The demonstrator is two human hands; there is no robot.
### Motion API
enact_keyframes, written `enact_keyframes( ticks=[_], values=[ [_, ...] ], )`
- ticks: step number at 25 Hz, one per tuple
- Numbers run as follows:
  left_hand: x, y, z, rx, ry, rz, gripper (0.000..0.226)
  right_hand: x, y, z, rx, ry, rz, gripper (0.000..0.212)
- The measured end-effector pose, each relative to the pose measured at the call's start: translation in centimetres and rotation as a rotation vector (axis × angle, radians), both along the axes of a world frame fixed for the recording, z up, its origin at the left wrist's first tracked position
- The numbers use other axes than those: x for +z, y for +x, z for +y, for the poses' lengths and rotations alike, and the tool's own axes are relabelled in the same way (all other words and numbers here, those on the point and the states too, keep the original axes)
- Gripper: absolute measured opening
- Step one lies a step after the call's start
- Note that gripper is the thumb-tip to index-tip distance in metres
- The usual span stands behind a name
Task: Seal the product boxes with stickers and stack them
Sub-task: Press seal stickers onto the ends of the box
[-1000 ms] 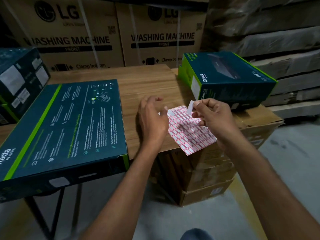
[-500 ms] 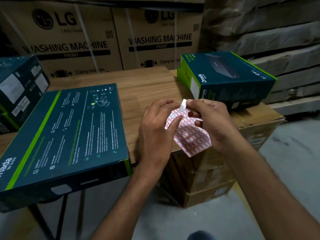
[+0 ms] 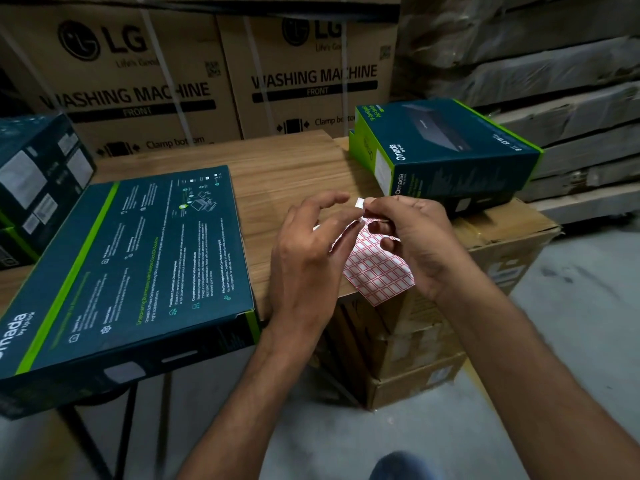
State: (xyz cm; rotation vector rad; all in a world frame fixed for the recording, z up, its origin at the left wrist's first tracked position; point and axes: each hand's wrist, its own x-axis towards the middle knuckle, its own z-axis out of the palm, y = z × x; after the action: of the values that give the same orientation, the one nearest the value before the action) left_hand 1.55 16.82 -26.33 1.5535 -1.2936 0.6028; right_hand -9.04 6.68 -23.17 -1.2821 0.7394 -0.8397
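Pinching a small white sticker [image 3: 360, 203], my right hand [image 3: 422, 244] sits mid-frame; left hand [image 3: 304, 268], fingers loose, over the red-gridded paper sheet [image 3: 377, 271].

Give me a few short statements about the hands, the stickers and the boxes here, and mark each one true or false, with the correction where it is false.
1. The right hand pinches a small white sticker. True.
2. The sticker sheet has a blue grid. False: its grid is red.
3. The large flat box lies on the wooden table. True.
4. The cartons behind the table say "refrigerator". False: they say "washing machine".
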Motion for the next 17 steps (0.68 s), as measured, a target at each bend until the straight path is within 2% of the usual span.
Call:
enact_keyframes(
  ticks=[2,4,9,11,14,15,17],
  values=[
    [0.0,0.0,0.0,-0.002,-0.017,0.017,0.015,0.0,0.0,0.1,0.006,0.002,0.007,0.009],
    [0.1,0.1,0.0,-0.044,-0.049,0.116,0.015,-0.1,-0.2,0.1,0.033,-0.007,0.006,0.012],
    [1.5,-0.4,0.4,-0.252,-0.107,0.693,0.011,-0.5,-0.9,0.4,0.146,-0.092,0.041,0.028],
    [1.9,-0.5,0.6,-0.333,-0.136,0.83,0.01,-0.4,-1.0,0.6,0.2,-0.004,-0.025,0.031],
    [2.2,-0.3,0.5,-0.346,-0.156,0.89,0.011,-0.1,-1.4,0.4,0.24,0.16,-0.175,0.031],
    [2.2,-0.2,0.4,-0.352,-0.152,0.914,0.011,0.0,-1.6,0.2,0.227,0.103,-0.161,0.028],
    [2.5,-0.1,0.4,-0.387,-0.134,1.014,0.01,-0.1,-1.8,-0.1,0.224,-0.091,-0.098,0.035]
  ],
)
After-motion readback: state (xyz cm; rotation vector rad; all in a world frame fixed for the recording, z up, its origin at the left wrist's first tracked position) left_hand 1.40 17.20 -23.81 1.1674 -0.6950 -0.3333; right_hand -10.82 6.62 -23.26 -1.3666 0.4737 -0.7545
